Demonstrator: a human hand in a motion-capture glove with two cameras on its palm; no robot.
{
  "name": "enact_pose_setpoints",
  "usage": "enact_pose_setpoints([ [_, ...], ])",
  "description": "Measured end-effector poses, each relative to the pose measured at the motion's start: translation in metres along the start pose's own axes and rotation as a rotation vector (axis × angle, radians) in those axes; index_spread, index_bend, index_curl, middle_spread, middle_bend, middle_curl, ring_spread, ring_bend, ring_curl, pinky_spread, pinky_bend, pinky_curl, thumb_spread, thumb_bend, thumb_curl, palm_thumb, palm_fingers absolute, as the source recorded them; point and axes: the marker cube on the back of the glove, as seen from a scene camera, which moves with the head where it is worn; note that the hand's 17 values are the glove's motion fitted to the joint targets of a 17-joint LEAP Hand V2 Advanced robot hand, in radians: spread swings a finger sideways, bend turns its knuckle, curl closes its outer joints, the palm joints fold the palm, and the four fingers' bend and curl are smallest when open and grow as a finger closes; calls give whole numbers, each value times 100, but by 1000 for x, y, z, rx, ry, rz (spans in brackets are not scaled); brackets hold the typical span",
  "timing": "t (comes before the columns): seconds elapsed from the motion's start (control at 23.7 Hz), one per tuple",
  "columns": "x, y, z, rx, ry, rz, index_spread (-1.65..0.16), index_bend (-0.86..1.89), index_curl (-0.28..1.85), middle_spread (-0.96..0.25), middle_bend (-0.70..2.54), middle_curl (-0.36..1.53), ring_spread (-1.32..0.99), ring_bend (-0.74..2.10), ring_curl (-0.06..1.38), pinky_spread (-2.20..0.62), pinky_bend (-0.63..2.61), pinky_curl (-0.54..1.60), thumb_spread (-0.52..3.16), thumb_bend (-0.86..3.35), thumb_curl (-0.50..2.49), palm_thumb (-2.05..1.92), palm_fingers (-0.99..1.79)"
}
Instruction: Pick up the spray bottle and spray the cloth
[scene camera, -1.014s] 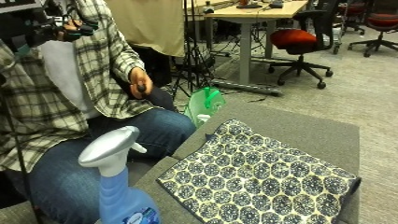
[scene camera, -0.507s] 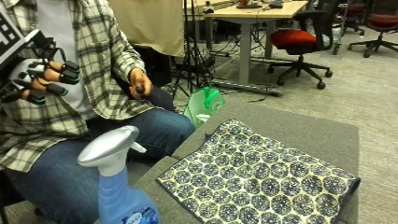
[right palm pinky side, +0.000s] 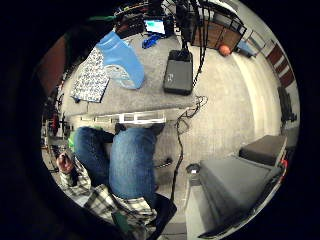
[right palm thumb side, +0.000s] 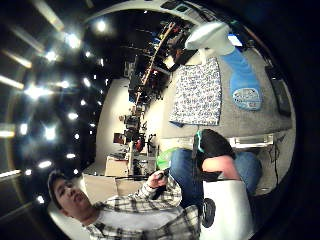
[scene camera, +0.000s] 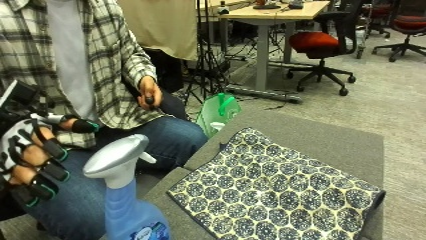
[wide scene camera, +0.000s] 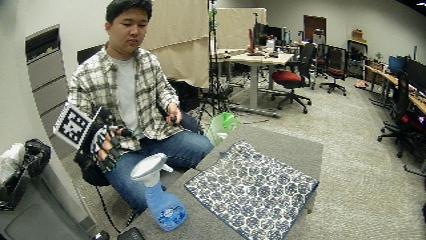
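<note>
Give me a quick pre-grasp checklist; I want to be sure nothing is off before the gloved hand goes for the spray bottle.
1. Spray bottle upright on the table: ok.
2. Gloved right hand holds nothing, fingers loosely curled: ok.
3. Hand is apart from the bottle, beside its white head: ok.
4. Cloth lies flat beside the bottle: ok.
5. Nozzle pointing at the cloth: not ok.
6. Liquid level in the bottle: cannot tell.
</note>
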Motion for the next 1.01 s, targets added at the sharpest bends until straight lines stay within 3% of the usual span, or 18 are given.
enact_pose_setpoints([
  [0.08, 15, -23, 11, 155, -53, 33, -26, 9, 22, -1, 24, 31, 7, 46, 28, 19, 47, 24, 108, 8, 42, 70, 41],
  [0.59, 67, -80, 64, 119, -340, 159, -23, 13, 22, 3, 24, 33, 6, 50, 32, 16, 48, 26, 98, 4, 47, 83, 47],
  [1.01, 66, -112, 93, 262, -507, 73, -25, 12, 24, 0, 30, 37, -3, 50, 32, 12, 47, 26, 91, 1, 51, 92, 70],
])
